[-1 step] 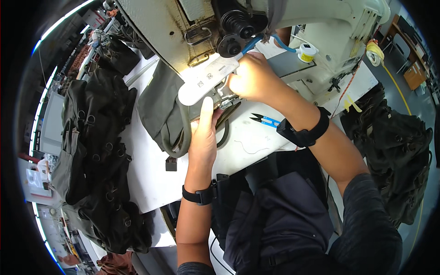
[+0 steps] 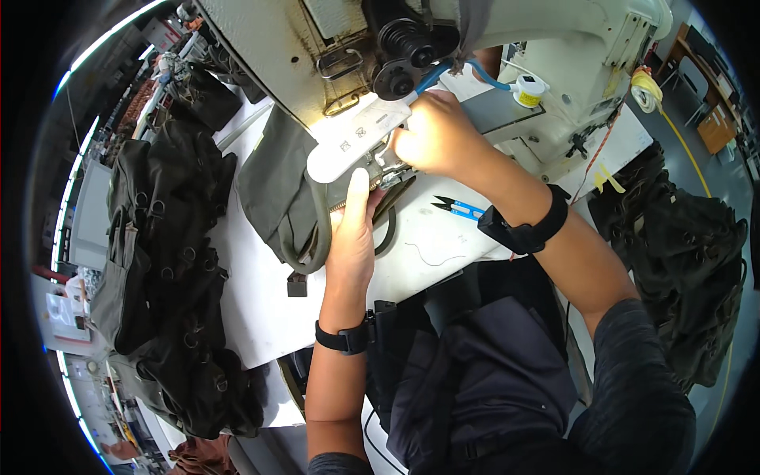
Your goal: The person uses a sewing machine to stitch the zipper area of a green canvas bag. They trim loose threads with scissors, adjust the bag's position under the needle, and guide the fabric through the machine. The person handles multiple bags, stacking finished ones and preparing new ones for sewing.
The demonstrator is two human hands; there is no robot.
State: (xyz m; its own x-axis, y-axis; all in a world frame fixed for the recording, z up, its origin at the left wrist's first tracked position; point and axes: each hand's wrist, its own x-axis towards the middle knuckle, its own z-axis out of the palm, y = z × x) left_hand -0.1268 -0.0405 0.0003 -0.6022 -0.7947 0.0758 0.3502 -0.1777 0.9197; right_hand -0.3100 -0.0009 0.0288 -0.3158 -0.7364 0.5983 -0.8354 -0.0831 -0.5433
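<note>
A dark olive bag (image 2: 273,178) lies under the head of a large pale sewing machine (image 2: 554,39). My left hand (image 2: 351,233) is closed on the bag's zippered edge, thumb on top, just in front of the needle area. A rounded bag handle (image 2: 323,229) loops beside that hand. My right hand (image 2: 439,136) is curled shut at the far side of the needle area; its fingertips and whatever they hold are hidden. A white lamp (image 2: 352,146) shines there and covers part of the bag. Thread snips with blue handles (image 2: 461,207) rest on the white table between my forearms.
Piles of dark bags with metal rings (image 2: 162,261) cover the left side. More dark bags (image 2: 681,261) are heaped on the right. A small white bottle with a yellow label (image 2: 529,91) stands on the machine bed. A loose thread (image 2: 427,257) lies on the table (image 2: 261,317).
</note>
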